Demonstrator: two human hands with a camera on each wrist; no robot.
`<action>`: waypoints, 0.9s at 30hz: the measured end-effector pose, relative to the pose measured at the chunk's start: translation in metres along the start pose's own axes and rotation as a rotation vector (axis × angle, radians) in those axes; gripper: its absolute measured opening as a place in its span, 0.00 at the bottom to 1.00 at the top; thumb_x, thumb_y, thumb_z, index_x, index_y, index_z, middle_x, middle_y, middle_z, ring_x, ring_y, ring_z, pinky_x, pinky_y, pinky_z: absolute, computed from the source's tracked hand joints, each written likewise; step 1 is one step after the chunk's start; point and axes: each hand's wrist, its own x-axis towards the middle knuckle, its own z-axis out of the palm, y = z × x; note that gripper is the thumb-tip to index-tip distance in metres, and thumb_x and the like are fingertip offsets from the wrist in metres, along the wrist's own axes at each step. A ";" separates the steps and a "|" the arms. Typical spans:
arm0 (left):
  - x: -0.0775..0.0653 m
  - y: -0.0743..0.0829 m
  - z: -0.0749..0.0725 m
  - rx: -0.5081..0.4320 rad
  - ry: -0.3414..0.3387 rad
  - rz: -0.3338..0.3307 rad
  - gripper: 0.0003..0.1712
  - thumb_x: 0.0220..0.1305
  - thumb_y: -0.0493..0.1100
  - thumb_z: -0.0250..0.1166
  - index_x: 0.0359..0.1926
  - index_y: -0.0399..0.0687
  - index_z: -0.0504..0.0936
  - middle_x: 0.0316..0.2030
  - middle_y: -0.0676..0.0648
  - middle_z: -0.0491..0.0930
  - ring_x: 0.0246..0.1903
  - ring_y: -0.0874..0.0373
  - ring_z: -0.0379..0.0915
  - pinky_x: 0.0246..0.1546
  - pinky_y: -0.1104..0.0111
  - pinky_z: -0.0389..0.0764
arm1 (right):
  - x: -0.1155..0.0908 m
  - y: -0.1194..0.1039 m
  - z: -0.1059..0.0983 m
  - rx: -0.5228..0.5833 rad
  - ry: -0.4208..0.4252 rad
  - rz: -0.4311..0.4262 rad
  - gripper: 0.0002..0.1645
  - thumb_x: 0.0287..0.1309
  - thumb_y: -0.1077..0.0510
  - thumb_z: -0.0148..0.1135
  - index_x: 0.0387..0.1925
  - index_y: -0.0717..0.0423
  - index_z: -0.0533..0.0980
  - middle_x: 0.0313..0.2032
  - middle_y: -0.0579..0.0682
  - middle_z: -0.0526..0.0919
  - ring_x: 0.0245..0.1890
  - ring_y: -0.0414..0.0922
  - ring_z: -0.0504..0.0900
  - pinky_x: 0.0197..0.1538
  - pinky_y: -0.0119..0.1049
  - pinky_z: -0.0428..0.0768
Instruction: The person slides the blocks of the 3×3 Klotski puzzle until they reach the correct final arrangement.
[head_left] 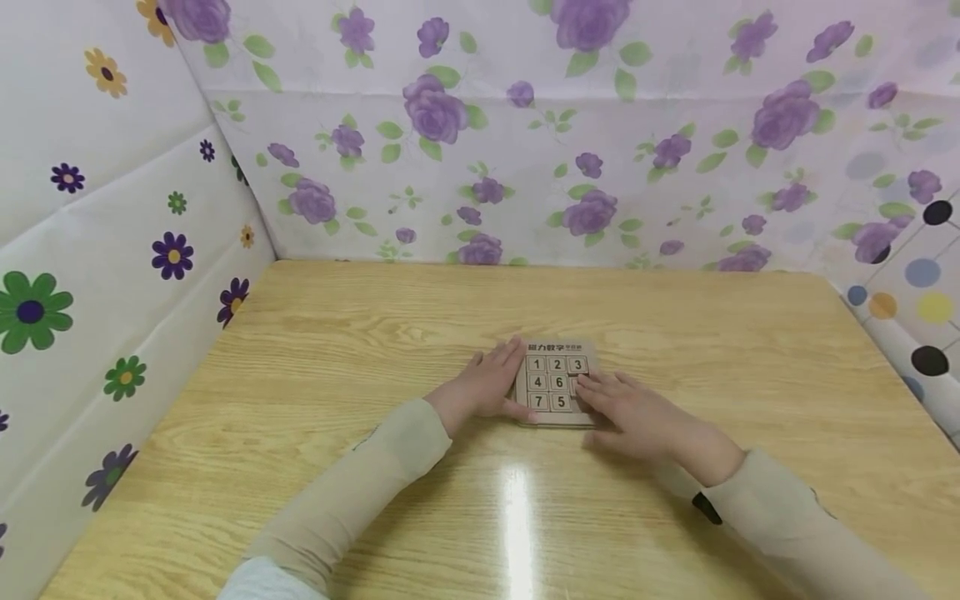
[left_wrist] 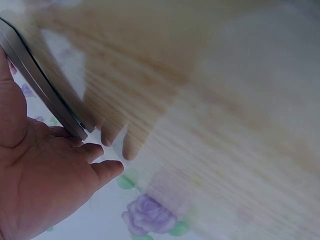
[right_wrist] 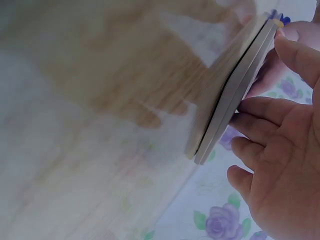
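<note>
A square number slide puzzle (head_left: 558, 419) lies flat on the table, with its tile side up. Its left and middle columns read 1-2, 4-6 and 7-5, and the 3 shows at the top right. My left hand (head_left: 486, 385) spans the puzzle's left side, fingers fairly straight near the upper corner and thumb on the lower frame. Over the right column, the straight fingers of my right hand (head_left: 637, 415) touch the tiles and hide those below the 3. Both wrist views show the puzzle edge-on, beside the left hand (left_wrist: 45, 175) and right hand (right_wrist: 285, 145).
A wood-grain table (head_left: 360, 333) with a glossy surface extends around the puzzle. Behind it hangs a floral cloth (head_left: 510, 167), and another flower-patterned cloth (head_left: 112, 275) covers the left side. Dotted cloth (head_left: 911, 308) stands at the right.
</note>
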 end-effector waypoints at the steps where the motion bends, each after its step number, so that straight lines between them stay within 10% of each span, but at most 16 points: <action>1: 0.000 0.000 0.000 0.002 0.001 -0.001 0.68 0.49 0.70 0.64 0.75 0.43 0.35 0.75 0.43 0.31 0.74 0.47 0.33 0.72 0.49 0.43 | -0.002 -0.001 0.000 -0.002 0.000 -0.003 0.41 0.60 0.45 0.59 0.66 0.67 0.63 0.68 0.62 0.63 0.69 0.60 0.58 0.71 0.59 0.53; 12: -0.001 0.000 -0.001 -0.006 -0.010 -0.001 0.67 0.51 0.70 0.64 0.75 0.42 0.35 0.75 0.43 0.31 0.74 0.48 0.31 0.73 0.49 0.42 | -0.016 -0.013 0.001 -0.039 -0.017 -0.033 0.41 0.59 0.44 0.60 0.64 0.68 0.65 0.67 0.61 0.65 0.69 0.60 0.59 0.70 0.59 0.54; 27: 0.002 -0.002 0.003 0.017 0.003 -0.007 0.68 0.49 0.72 0.63 0.75 0.43 0.35 0.75 0.44 0.30 0.74 0.48 0.32 0.73 0.50 0.43 | 0.021 -0.017 -0.002 -0.043 -0.050 -0.042 0.43 0.61 0.41 0.57 0.68 0.65 0.61 0.69 0.60 0.60 0.70 0.60 0.56 0.71 0.58 0.52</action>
